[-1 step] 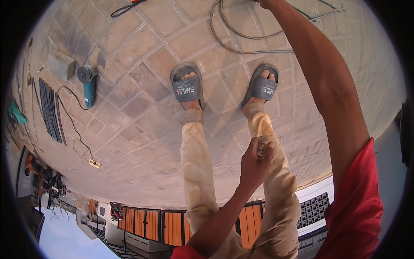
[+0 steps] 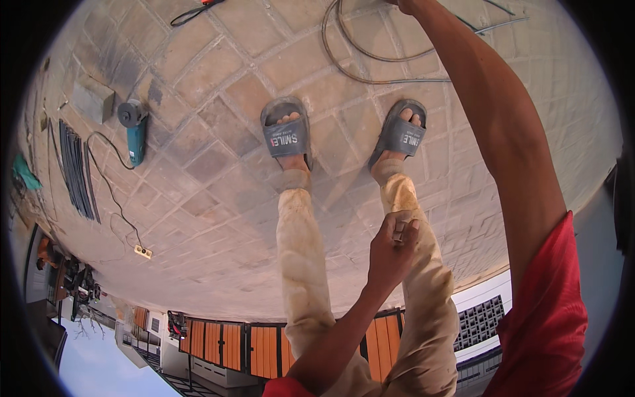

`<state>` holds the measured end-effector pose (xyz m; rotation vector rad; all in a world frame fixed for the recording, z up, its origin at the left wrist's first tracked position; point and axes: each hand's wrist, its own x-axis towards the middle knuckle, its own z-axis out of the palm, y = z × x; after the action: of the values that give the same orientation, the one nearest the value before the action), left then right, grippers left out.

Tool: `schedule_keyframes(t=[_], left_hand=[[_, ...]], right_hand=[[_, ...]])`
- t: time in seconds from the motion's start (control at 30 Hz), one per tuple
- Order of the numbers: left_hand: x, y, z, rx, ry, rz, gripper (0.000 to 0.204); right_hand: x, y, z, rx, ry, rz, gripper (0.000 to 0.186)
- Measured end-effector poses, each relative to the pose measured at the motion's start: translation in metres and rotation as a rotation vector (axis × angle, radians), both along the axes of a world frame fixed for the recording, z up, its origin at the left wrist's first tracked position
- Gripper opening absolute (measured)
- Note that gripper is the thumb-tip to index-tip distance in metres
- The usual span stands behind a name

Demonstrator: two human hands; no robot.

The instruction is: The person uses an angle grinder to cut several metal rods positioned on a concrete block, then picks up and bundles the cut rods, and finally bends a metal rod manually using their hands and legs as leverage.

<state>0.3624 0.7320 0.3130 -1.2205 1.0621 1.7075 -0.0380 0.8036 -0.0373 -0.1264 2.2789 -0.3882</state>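
My left hand [image 2: 395, 241] is closed, its fingers curled in above the shin of my right trouser leg [image 2: 426, 291]. A pale band shows on one finger; anything inside the fist is hidden. My right arm stretches far forward, and only part of my right hand [image 2: 405, 5] shows at the top edge, so its fingers and any hold are out of sight. Near that hand a dark cable or hose [image 2: 370, 81] lies in loops on the paving, passing behind my right forearm.
An angle grinder [image 2: 135, 131] lies at left, its cord running to a socket block [image 2: 143, 251]. Beside it are a grey block [image 2: 93, 99] and a bundle of dark strips [image 2: 77, 171]. My sandalled feet [image 2: 287, 132] stand on stone paving. Orange slatted panels [image 2: 264, 349] appear at the bottom.
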Motion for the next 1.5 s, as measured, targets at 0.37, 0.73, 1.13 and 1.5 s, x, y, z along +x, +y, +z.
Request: schedule_keyframes(t=[0.37, 0.73, 1.13, 1.5], left_hand=[[0.038, -0.002, -0.024, -0.117, -0.020, -0.066, 0.031], [0.046, 0.008, -0.032, -0.087, -0.020, -0.079, 0.039], [0.039, 0.002, -0.038, -0.088, -0.031, -0.039, 0.034], [0.004, -0.004, -0.029, -0.148, 0.033, -0.069, 0.034]], right_hand=[[0.006, -0.038, 0.006, -0.390, 0.065, -1.222, 0.026], [0.006, -0.025, 0.022, -0.439, -0.051, -1.232, 0.019], [-0.014, -0.042, 0.062, -0.644, 0.079, -1.091, 0.032], [-0.043, -0.076, 0.009, -0.272, 0.158, -0.958, 0.033]])
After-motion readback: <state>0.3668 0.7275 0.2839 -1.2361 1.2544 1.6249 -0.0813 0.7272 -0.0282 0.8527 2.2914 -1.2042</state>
